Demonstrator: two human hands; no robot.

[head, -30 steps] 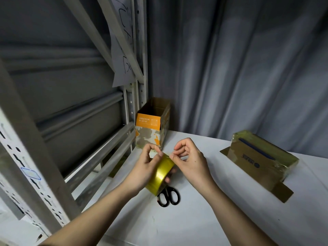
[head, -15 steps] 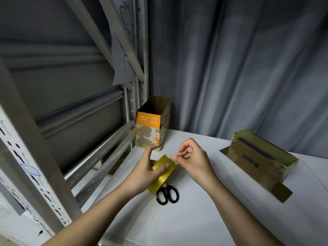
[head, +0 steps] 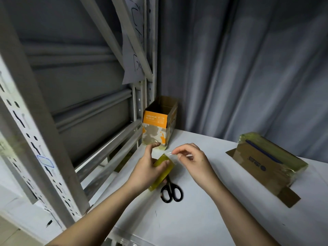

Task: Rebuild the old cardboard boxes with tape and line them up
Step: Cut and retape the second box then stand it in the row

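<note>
My left hand (head: 145, 170) grips a yellowish roll of tape (head: 162, 172) over the white table (head: 204, 219), index finger raised. My right hand (head: 192, 159) pinches the loose end of the tape just above the roll, with a short clear strip pulled off. An open orange-and-brown cardboard box (head: 158, 124) stands upright at the table's far left corner. A brown box wrapped in tape (head: 266, 159) lies on its side at the right, flaps spread on the table.
Black scissors (head: 171, 191) lie on the table just below the roll. A grey metal rack (head: 44, 121) with a hanging paper sheet (head: 132, 55) fills the left. A grey curtain (head: 248, 68) hangs behind the table.
The roll has dropped lower toward the table in my left hand. My right hand has peeled the tape's end free and drawn it slightly away from the roll.
</note>
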